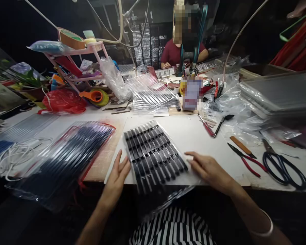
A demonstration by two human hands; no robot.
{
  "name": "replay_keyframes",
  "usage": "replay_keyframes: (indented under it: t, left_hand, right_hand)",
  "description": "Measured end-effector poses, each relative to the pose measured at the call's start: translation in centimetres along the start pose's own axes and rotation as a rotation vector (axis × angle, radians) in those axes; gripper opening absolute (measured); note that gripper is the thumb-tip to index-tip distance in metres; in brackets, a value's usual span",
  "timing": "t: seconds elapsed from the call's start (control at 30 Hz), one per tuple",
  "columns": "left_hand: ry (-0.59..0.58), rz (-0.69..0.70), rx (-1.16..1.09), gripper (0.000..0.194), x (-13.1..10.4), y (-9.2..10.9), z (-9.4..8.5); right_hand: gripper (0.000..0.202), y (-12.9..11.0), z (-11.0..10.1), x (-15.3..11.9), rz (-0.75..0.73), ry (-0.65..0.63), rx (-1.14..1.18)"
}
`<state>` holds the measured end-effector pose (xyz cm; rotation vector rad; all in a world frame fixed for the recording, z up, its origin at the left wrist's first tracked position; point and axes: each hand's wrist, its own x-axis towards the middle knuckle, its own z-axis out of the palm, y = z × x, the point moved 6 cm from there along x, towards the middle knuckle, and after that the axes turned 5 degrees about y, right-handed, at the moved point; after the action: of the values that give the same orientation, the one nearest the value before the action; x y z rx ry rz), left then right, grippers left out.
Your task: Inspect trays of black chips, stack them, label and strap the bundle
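Note:
In front of me at the table's front edge lies a clear ribbed tray [155, 153] with rows of dark slender pieces, apparently in a loose transparent bag whose end hangs over the edge. My left hand [119, 170] is at the tray's left side, fingers stretched out. On the other side is my right hand [206, 166], its fingers extended toward the tray's right edge and nothing gripped. Whether the fingertips press on the plastic I cannot tell. To the left, a stack of dark ribbed trays [76, 146] lies in clear plastic with red edging.
Red-handled pliers [248, 161] and large scissors [283, 166] lie at right, near a screwdriver [206, 126]. Empty clear trays [153, 88] are stacked behind. White cables [17, 156] coil at far left. A person [169, 56] sits across the table.

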<state>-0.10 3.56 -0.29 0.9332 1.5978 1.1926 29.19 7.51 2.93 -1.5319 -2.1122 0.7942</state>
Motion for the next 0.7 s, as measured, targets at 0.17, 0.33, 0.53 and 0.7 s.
replay_keyframes:
  t: [0.17, 0.33, 0.53, 0.7]
  left_hand:
    - [-0.283, 0.257, 0.719, 0.075, 8.0, 5.2, 3.2]
    - [-0.566, 0.426, 0.872, 0.071, 10.7, 7.8, 11.1]
    - [-0.345, 0.572, 0.626, 0.060, 7.5, 8.5, 7.1]
    - [0.135, 0.270, 0.173, 0.056, 3.6, 3.0, -2.4]
  right_hand:
    - [0.044, -7.5, 5.0, -4.5, -0.164, -0.449, 0.289]
    - [0.052, -12.3, 9.6, -4.1, -0.310, -0.438, 0.488]
    - [0.033, -7.1, 4.6, -4.6, -0.232, -0.144, 0.663]
    - [0.026, 5.1, -1.7, -5.4, 0.275, 0.564, 0.584]
